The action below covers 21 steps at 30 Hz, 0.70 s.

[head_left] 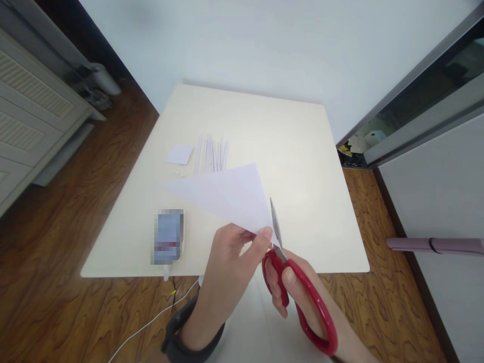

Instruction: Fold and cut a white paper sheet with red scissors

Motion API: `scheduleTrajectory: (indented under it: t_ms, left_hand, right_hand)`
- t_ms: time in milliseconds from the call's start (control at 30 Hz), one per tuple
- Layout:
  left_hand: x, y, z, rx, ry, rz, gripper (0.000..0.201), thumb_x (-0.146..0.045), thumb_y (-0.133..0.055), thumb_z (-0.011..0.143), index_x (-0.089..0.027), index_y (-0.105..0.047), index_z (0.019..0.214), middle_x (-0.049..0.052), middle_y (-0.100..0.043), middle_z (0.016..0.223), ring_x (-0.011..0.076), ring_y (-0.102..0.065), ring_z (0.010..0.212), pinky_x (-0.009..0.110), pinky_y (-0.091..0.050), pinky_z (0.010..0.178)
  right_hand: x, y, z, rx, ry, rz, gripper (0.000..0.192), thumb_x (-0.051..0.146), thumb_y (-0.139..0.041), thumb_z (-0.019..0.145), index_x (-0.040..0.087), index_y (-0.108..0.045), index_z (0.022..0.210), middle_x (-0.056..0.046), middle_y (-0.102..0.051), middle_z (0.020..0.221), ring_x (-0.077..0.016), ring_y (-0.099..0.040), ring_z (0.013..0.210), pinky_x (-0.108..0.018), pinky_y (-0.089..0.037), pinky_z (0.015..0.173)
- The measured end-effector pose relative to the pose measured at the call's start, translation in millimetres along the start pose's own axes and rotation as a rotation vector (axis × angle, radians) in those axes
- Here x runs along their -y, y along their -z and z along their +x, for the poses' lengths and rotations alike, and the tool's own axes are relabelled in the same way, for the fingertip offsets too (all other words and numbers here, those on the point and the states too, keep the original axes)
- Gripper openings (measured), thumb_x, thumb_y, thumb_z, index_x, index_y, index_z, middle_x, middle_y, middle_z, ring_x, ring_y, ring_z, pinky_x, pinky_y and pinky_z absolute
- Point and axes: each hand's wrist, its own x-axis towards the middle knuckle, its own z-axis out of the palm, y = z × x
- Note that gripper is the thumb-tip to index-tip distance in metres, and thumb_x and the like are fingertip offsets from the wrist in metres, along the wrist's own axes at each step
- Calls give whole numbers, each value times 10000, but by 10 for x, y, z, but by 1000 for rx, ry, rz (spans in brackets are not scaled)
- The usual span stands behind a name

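Your left hand [227, 262] pinches the near corner of a folded white paper triangle [223, 194] — thumb on top, fingers beneath, grip pressed tight on the sheet. The paper is held up above the table [302, 166], its long point running left and its upper corner toward the far side. A dark band sits on that wrist.

Your right hand [302, 297] holds red-handled scissors [298, 287], fingers threaded through the loops, grip closed around the handles. The blades stand upright and slightly parted, just right of the paper's near edge — touching or nearly so; you cannot tell which from this angle.

On the table, far of the paper: a bundle of thin white sticks [210, 154] lying side by side, with a small white paper square [179, 154] just left of them. A few tiny white scraps [177, 175] lie near that square. Near the table's near-left edge sits a blurred bluish box [168, 237]. A white cable [151, 322] trails over the wooden floor [56, 282] below the near edge.
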Motion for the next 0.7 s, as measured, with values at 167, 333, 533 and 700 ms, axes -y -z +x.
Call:
scheduleTrajectory:
  t_ms: [167, 333, 533, 700]
  left_hand:
    - [3, 1, 6, 6, 2, -8, 348, -155, -495, 855, -194, -435, 515, -67, -482, 516, 83, -433, 493, 201, -377, 528]
    - [21, 0, 0, 0, 2, -22, 335, -164, -501, 853, -194, -447, 524, -66, -523, 543, 82, -436, 491, 202, -378, 524]
    - [-16, -8, 1, -25, 30, -6, 316, -168, -507, 826, -196, -453, 516, -46, -543, 541, 98, -450, 483, 222, -380, 500]
    - [2, 18, 3, 4, 21, -85, 320, -168, -486, 833, -200, -450, 517, -42, -450, 508, 118, -456, 527, 238, -394, 530]
  right_hand:
    - [-7, -5, -1, -1, -1, 24, 320, 501, -386, 940, 213, -523, 976, 64, -337, 598, -78, -328, 446, -202, -301, 411]
    - [0, -11, -10, 0, -38, 38, 343, 516, -383, 934, 206, -520, 992, 74, -351, 540, -84, -336, 429, -201, -314, 410]
    - [-22, -3, -25, -15, -77, -21, 298, 494, -423, 927, 210, -512, 909, 66, -370, 554, -96, -355, 461, -217, -331, 452]
    - [13, 5, -19, -43, -52, -140, 400, 566, -373, 914, 210, -441, 747, 60, -362, 564, -100, -339, 487, -246, -305, 504]
